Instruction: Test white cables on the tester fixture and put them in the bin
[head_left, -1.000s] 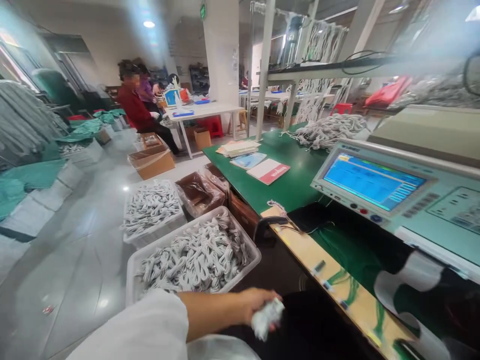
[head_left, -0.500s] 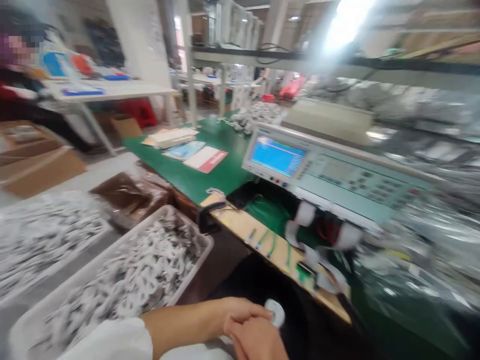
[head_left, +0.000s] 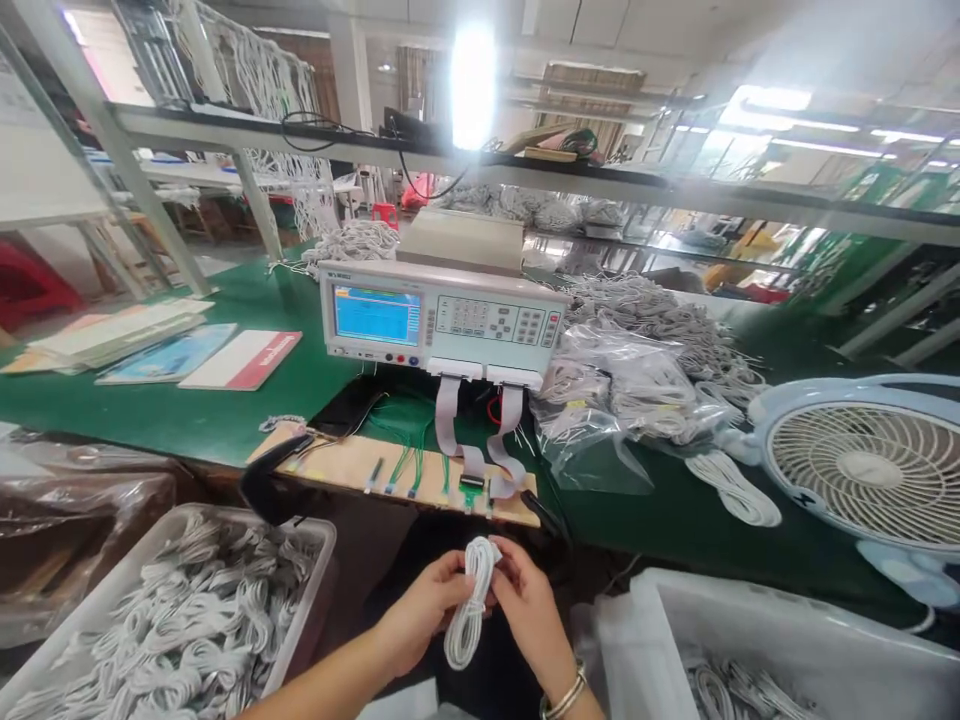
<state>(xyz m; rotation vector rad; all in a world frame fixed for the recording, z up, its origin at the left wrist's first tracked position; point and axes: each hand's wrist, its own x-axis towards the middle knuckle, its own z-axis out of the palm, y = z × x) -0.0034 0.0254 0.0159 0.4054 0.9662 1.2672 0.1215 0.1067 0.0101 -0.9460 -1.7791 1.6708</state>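
Pinches a coiled white cable (head_left: 468,618) with left grip (head_left: 421,612) and right grip (head_left: 529,612) closed on it, facing a wooden board (head_left: 339,464) just beyond.

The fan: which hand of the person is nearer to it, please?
Right. The right hand is at the coil, to the left of the fan; the left hand is farther left, across the coil.

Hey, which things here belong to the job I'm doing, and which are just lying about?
Likely in the job:
white cord bundle, held by left hand and right hand
left tub of similar bundles
right tub, also holding bundles
machine with the lit screen
wooden board

Probably just lying about:
red-and-white booklet
blue booklet
fan
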